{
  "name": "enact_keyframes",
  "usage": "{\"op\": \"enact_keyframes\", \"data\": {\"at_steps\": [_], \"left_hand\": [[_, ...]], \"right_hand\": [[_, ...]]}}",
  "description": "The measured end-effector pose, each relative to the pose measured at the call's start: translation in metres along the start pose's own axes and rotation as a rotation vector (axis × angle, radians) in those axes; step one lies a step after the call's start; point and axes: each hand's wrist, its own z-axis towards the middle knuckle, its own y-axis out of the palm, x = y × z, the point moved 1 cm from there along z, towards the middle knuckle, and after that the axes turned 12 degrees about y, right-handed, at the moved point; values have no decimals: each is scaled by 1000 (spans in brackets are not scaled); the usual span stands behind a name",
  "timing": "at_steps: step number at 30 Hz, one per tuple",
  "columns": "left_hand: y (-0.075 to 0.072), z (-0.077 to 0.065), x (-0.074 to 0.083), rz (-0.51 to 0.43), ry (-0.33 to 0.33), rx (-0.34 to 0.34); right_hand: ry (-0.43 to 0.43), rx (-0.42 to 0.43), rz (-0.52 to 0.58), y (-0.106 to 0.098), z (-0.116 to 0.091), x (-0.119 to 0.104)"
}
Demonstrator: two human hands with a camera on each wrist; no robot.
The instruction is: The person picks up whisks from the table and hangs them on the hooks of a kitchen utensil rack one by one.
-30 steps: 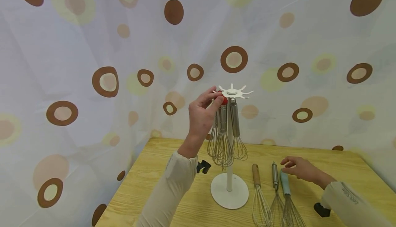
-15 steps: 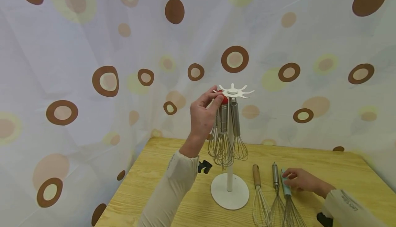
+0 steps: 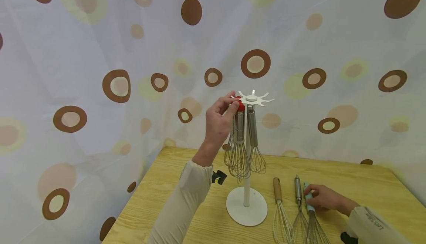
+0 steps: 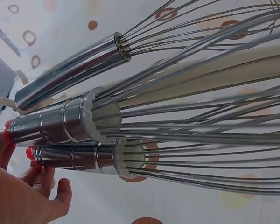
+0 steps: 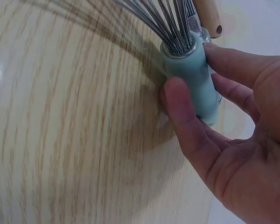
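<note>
My left hand (image 3: 216,124) is raised at the rim of a white hanging rack (image 3: 251,98). Thumb and fingers pinch the red end of a steel-handled whisk (image 3: 239,125) hanging there. A second red-ended whisk (image 4: 77,156) hangs close by in the left wrist view, its end near the other fingers. An all-steel whisk (image 3: 252,127) hangs to the right. Low on the right, my right hand (image 3: 327,199) holds the handle of a light blue whisk (image 5: 191,74) lying on the table. In the right wrist view, the thumb is on one side and fingers on the other.
Left of the blue whisk lie a slim steel-handled whisk (image 3: 298,190) and a wooden-handled whisk (image 3: 277,190). The rack's round white base (image 3: 246,214) stands on the wood-grain table (image 3: 186,188). A spotted curtain (image 3: 159,26) rises behind the table.
My right hand has come down from above the light blue whisk's end and taken hold of its handle. The left hand stays at the red whisk end.
</note>
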Motion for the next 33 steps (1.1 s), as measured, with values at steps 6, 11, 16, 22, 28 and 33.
{"op": "enact_keyframes", "data": {"at_steps": [6, 11, 16, 22, 28, 33], "left_hand": [[-2, 2, -3, -44, -9, -10], [-4, 3, -5, -63, -20, -19], [-5, 3, -6, -69, -9, -22], [-7, 2, -7, -72, 3, -17], [-7, 3, -6, -86, 7, -19], [-6, 2, -6, -87, 4, -29]], "right_hand": [[41, 62, 6, 3, 0, 3], [53, 80, 19, 4, -3, 3], [89, 95, 47, 3, -5, 3], [76, 66, 79, -1, -5, 7], [80, 68, 70, -2, -7, 7], [69, 67, 62, -3, -9, 10]]}}
